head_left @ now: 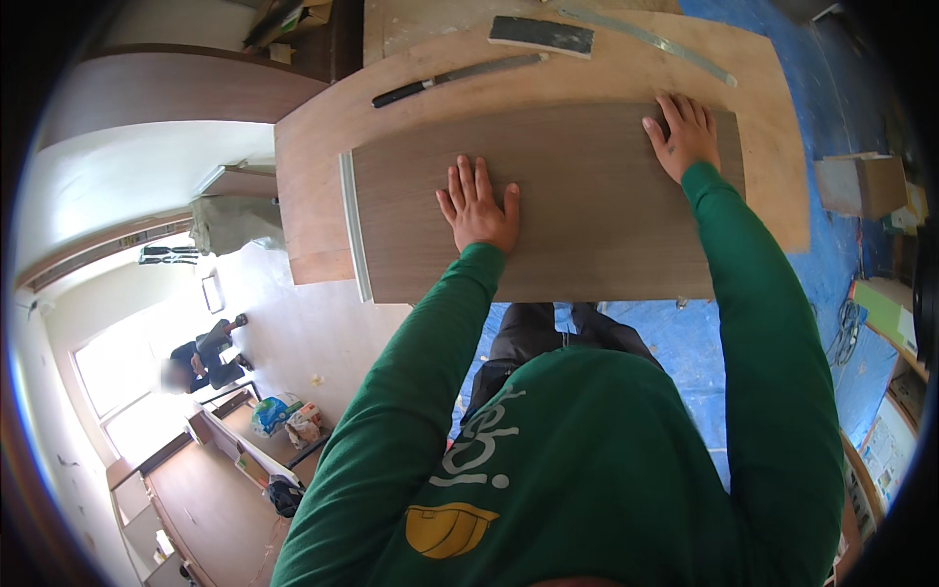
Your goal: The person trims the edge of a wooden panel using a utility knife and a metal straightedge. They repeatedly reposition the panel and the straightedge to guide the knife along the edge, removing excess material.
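A flat grey-brown wood-grain panel (577, 215) lies before me on a larger light plywood sheet (303, 186). My left hand (479, 207) rests palm down on the panel left of its middle, fingers spread, holding nothing. Near the panel's far right corner, my right hand (687, 139) also lies flat with its fingers stretched out. A pale strip (354, 225) runs along the left end of the panel. Beyond the far edge lies a long narrow tool (460, 76) with a black handle and grey blade; whether it is a file or a saw, I cannot tell.
A dark rectangular block (541, 37) and a thin metal strip (650, 44) lie on the far plywood. Blue sheeting (675, 342) covers the floor. Cardboard boxes (861, 186) stand at right. Far left, a person (205, 357) is by a window, near plastic bags (279, 418).
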Demonstrator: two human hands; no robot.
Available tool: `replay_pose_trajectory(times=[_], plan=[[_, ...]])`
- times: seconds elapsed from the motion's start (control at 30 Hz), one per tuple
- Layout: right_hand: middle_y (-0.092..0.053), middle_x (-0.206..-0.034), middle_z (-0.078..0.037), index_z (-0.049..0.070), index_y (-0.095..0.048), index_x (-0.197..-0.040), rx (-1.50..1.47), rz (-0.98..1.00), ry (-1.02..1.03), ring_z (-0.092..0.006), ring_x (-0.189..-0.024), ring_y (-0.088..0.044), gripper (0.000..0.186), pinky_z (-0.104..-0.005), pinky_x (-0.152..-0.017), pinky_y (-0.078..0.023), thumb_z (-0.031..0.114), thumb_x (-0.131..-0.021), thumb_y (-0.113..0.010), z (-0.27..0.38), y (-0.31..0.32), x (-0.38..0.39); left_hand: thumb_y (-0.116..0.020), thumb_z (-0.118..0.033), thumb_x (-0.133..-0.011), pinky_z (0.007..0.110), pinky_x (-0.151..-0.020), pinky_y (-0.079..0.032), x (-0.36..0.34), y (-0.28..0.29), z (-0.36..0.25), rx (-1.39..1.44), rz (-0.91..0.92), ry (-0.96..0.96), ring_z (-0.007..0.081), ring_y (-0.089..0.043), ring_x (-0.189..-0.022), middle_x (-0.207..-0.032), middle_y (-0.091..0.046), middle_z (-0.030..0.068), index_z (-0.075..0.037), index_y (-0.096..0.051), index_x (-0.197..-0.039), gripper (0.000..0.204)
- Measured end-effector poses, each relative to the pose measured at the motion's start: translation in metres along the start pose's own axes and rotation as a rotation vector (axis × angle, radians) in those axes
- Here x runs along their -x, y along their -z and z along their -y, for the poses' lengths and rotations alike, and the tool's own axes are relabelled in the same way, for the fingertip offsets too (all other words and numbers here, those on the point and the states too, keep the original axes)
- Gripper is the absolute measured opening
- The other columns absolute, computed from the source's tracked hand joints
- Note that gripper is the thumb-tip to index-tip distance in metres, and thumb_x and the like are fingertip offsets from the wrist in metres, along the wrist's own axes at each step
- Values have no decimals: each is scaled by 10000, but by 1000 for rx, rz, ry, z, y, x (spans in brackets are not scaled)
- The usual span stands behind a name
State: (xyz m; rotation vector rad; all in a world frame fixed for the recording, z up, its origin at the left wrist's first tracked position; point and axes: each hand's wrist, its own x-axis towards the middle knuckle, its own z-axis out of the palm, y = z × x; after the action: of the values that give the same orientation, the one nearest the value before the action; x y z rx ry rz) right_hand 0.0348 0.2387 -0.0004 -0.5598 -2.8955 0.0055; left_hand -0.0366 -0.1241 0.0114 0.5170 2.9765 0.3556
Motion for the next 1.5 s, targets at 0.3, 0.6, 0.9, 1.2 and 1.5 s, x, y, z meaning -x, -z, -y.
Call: replay_pose_trajectory(times=[0.3,0.6,0.9,1.2,1.5], plan=[[-545,-1547,-140,148,-532,-1514,21,44,5,-359,-1489,-427,589,-539,-1274,-269,539,-1076,-494,-5,-1,-2,-461,-572,-1058,558,-1327,-43,-1,5,-3,27,10,2,322,-147,-1644,-1767,-219,141,-97,-351,-1656,771],[-594,-1483,-202,134,-579,-1486,-50,-68,106,-408,-1396,-523,561,-566,-1191,-372,485,-1049,-598,-21,-2,-4,-502,-543,-1041,595,-1319,-72,-5,8,-7,106,0,7,355,-156,-1637,-1752,-246,164,-78,-375,-1637,766],[-561,-1518,-182,119,-532,-1523,57,-24,141,-403,-1393,-515,585,-554,-1166,-379,522,-1103,-471,-28,-28,-2,-496,-525,-1050,591,-1327,-71,18,7,11,281,-108,-8,326,-194,-1633,-1740,-283,159,-69,-432,-1607,722],[-552,-1528,-183,110,-529,-1524,80,43,96,-404,-1405,-504,586,-553,-1179,-367,515,-1104,-467,-21,-19,-9,-468,-516,-1061,599,-1323,-65,14,7,7,301,-128,-10,335,-197,-1630,-1738,-283,167,-58,-432,-1609,715],[-518,-1561,-198,113,-481,-1566,58,64,64,-404,-1445,-467,611,-557,-1222,-318,509,-1101,-466,-15,-16,-5,-479,-531,-1060,585,-1326,-75,16,7,7,241,-92,-15,330,-193,-1633,-1746,-269,157,-81,-404,-1625,725]])
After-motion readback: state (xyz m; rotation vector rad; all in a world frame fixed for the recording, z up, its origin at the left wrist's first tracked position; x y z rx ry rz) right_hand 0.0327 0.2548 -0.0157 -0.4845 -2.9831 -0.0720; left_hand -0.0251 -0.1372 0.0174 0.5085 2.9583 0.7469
